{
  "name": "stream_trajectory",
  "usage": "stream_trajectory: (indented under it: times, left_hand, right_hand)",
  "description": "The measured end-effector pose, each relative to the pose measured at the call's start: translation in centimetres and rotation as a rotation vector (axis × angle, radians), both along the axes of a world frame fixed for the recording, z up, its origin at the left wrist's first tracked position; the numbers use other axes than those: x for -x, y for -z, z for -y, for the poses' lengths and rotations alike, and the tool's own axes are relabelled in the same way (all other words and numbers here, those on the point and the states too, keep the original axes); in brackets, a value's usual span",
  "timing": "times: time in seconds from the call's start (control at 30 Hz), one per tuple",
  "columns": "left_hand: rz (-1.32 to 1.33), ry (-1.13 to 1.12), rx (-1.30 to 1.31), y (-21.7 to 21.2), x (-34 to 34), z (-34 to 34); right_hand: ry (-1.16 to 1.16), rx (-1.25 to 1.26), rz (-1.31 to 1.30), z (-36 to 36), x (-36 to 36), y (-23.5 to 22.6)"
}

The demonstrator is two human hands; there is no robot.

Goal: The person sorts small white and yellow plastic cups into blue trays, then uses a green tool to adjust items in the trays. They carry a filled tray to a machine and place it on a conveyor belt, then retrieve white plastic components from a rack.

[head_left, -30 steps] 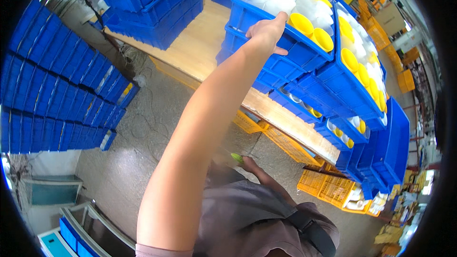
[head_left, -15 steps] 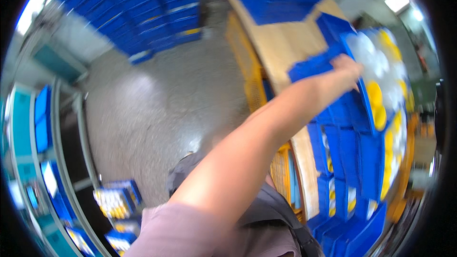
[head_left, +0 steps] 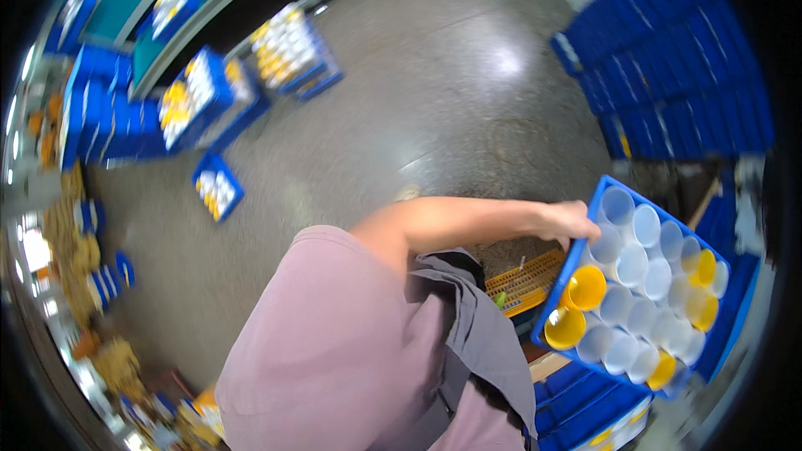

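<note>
Blue crate (head_left: 585,260) full of cones now hangs at the person's right side, over grey floor (head_left: 401,117), where a second ago it sat among the stacked crates on the wooden bench; it has been pulled clear and is being carried, so the lift looks done and the carry has begun. One hand (head_left: 570,219), which I can't tell for left or right, is closed over the crate's near rim with the arm stretched across the body; the other hand is out of sight. The crate tilts toward its lower corner. Inside stand tight rows of hollow cones, mostly pale white cones (head_left: 631,266), with a few yellow cones (head_left: 583,287) at the near edge and far side. An orange slatted crate (head_left: 525,282) lies just below.
</note>
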State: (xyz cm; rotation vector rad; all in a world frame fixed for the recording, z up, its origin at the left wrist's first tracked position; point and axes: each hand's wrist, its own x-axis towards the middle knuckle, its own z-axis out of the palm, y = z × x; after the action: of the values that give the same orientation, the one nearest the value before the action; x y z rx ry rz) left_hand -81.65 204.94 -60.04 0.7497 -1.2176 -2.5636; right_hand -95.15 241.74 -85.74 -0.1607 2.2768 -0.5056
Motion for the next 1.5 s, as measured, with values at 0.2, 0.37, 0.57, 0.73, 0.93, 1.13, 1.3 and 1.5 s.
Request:
stream_trajectory:
  times: [0.2,0.37,0.57,0.73,0.93,1.13,1.3,1.5]
  left_hand:
    - [0.793,-0.588,0.506,8.5,-13.9,0.4]
    - [1.226,-0.814,0.388,13.4,-23.3,-2.1]
    - [1.468,-1.089,0.245,14.4,-26.8,-9.7]
    - [1.559,-0.965,0.126,14.6,-25.6,-13.2]
    - [1.504,-1.051,0.105,14.8,-24.0,-16.3]
    - [1.380,-1.106,0.127,14.5,-23.3,-19.2]
    - [1.353,-1.118,0.136,13.9,-23.4,-20.6]
    - [1.369,-1.156,0.191,13.2,-23.2,-20.6]
  right_hand:
    - [-0.056,0.143,-0.049,6.3,3.0,-1.5]
    - [-0.428,0.359,0.049,17.8,-0.1,-11.4]
    - [-1.655,0.124,-0.235,28.2,-12.4,-21.8]
    - [-1.909,0.320,-0.158,29.6,-14.2,-22.1]
    - [-1.874,0.378,-0.274,32.7,-9.5,-19.0]
    - [-1.770,0.236,-0.320,38.2,-5.5,-16.7]
    - [-1.687,0.279,-0.382,42.3,-5.0,-16.2]
    - [-1.702,0.251,-0.409,45.6,-7.8,-17.1]
